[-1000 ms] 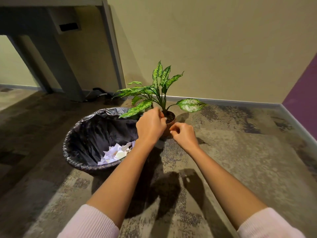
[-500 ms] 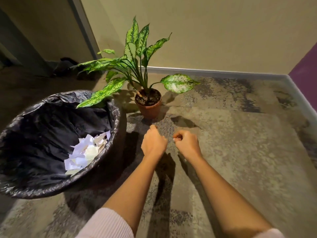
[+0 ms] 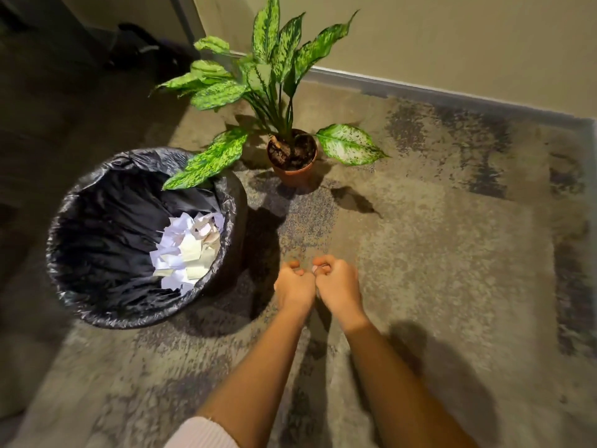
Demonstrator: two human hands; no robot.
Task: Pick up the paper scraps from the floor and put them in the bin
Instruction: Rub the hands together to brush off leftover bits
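The bin (image 3: 74, 305) is round with a black liner and stands on the carpet at the left. A pile of white and cream paper scraps (image 3: 187, 250) lies inside it against the right wall. My left hand (image 3: 292, 287) and my right hand (image 3: 337, 287) are held side by side, touching, just right of the bin and low over the carpet. Both have curled fingers. A small pale paper scrap (image 3: 315, 269) shows pinched at my right fingertips. Nothing shows in my left fist. No loose scraps are visible on the carpet.
A potted plant (image 3: 295, 163) in a brown pot stands just beyond my hands, one leaf hanging over the bin's rim. The wall and skirting (image 3: 420, 88) run behind it. Dark objects (image 3: 142, 50) lie at the far left, by a table leg. Mottled carpet (image 3: 452, 270) spreads to the right.
My hands have drawn back from the plant pot toward me and closed up together. The view has tipped down and nearer, so the bin looks larger.
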